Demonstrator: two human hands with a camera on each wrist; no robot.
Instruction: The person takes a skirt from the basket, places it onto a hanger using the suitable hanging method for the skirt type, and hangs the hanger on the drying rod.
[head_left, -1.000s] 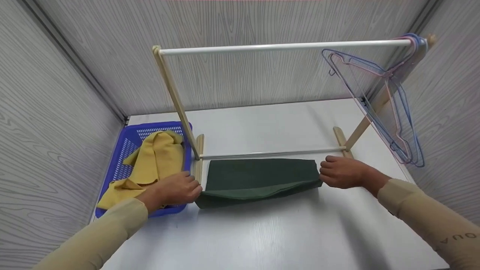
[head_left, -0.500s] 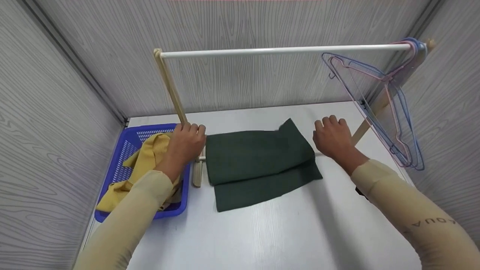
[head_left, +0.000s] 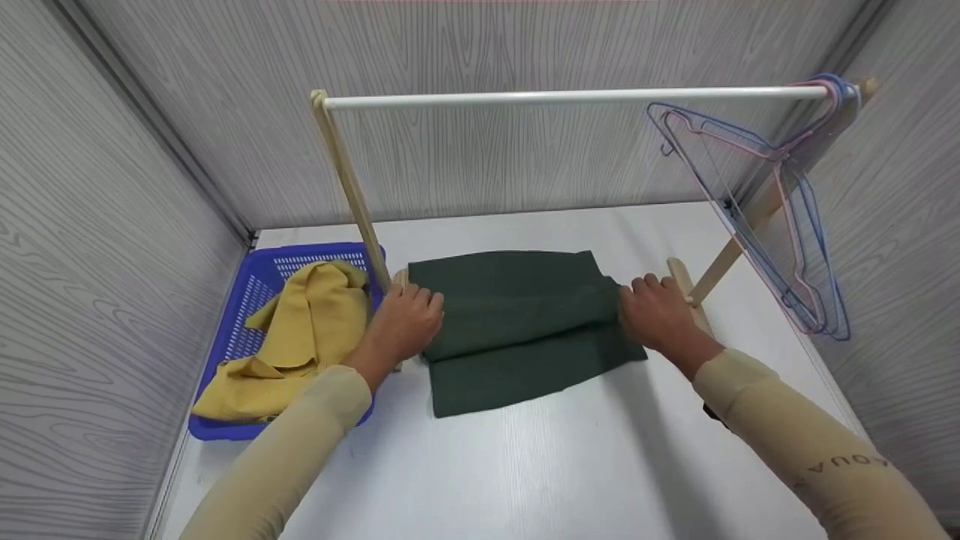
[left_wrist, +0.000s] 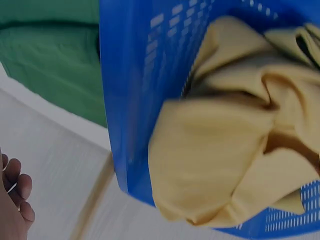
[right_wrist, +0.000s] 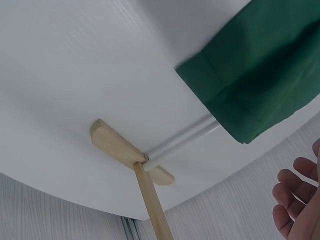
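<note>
A dark green cloth (head_left: 517,315) lies folded in layers on the white table, over the rack's lower bar. At its left edge is my left hand (head_left: 409,319), fingers bent; in the left wrist view the fingertips (left_wrist: 22,187) show apart from the cloth with nothing between them. My right hand (head_left: 654,309) is at the cloth's right edge. The right wrist view shows its loosely bent fingers (right_wrist: 292,187) clear of the cloth (right_wrist: 260,70). A blue plastic basket (head_left: 232,322) with crumpled yellow cloth (head_left: 300,330) stands left of my left hand.
A rack with wooden legs (head_left: 349,180) and a white top bar (head_left: 525,97) stands behind and around the cloth. Several blue and pink hangers (head_left: 784,154) hang at its right end. Grey wood-grain walls (head_left: 525,165) enclose the table.
The cloth's upper layer has been flipped away from me and now lies flatter. Both hands moved away from me, then came back down towards its side edges.
</note>
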